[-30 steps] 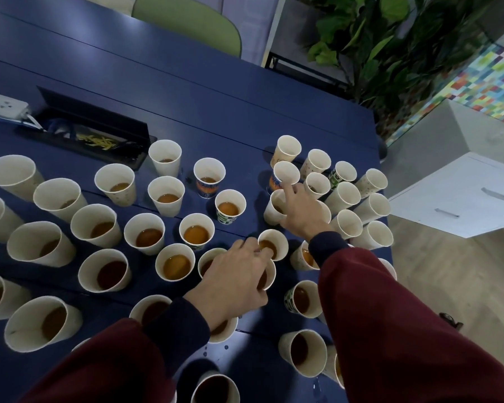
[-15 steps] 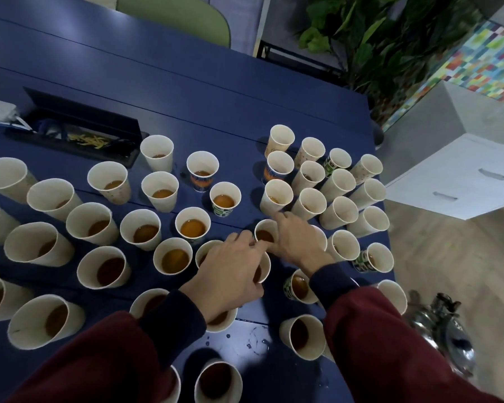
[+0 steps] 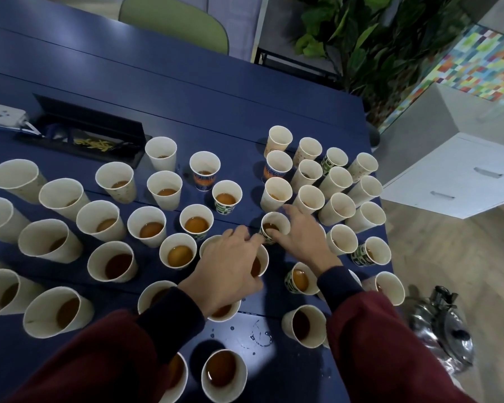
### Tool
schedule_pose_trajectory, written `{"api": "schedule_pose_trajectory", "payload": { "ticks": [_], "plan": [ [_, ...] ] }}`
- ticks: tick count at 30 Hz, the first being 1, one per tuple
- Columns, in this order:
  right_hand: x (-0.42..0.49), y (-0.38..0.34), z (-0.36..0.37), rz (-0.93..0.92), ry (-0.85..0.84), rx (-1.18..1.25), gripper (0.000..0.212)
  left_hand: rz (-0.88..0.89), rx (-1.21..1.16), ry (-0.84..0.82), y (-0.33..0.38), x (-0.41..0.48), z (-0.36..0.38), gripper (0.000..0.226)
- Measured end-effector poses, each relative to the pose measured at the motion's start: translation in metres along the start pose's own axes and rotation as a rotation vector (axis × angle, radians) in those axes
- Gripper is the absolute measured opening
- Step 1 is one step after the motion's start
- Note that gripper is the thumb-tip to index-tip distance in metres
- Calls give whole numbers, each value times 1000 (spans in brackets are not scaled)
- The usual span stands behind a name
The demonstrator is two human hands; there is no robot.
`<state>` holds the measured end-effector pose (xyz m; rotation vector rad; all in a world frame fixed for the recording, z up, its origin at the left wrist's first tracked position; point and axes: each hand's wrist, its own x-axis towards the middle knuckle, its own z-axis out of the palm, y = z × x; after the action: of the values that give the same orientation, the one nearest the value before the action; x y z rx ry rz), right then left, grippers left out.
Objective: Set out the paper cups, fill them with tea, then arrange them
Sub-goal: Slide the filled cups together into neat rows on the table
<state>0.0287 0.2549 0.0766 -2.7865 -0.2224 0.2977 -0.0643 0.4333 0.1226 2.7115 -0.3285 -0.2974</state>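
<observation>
View: head camera, looking down on blue table
Cups: paper cups spread over left and centre of frame, most with brown tea in them; tight block of cups centre right, rims touching
Cup in hand: small cup, centre of frame, just below the block, upright, tea inside
Right hand: enters from lower right, index finger round the far side, thumb on the near wall, wrapped round the small cup
Left hand: enters from lower left, palm down, fingers loosely bent over covered cup; one fingertip reaches the small cup's near wall; cannot tell if it grips anything beneath
Handling: thin paper wall, light, dents if squeezed; tea slops if tilted or jerked
Where to hold: mid wall, thumb opposite fingers, light pressure, off the rim; keep it level
Step, judged: arranging; small cup probably bound for the block's next row
Risk: neighbours stand close, a knock could tip one; drops lie on the table, lower centre
Other: kettle lower right, off the table; cable tray upper left
</observation>
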Motion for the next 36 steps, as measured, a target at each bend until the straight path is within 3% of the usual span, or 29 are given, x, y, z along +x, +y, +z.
{"api": "schedule_pose_trajectory", "payload": {
  "ticks": [3,9,14,18,22,28,36],
  "plan": [
    [-26,-1,0,-2,114,207,56,-39,-63,47,-1,-2,-4,64],
    [-88,-19,9,-142,-99,500,76,-102,-150,93,3,2,-14,75],
    [-111,-33,24,-77,16,701,88,-67,-201,50,10,0,-12,81],
    [-120,-29,24,-67,107,628,91,11,-325,34,12,-4,-10,71],
    [-125,-21,25,-47,175,523,76,12,-493,27,6,-9,-8,50],
    [-118,-14,33,74,197,336,59,-68,-163,-39,-27,-19,7,36],
    [-104,-21,51,171,76,86,68,21,79,-104,-48,-37,34,54]
  ]
}}
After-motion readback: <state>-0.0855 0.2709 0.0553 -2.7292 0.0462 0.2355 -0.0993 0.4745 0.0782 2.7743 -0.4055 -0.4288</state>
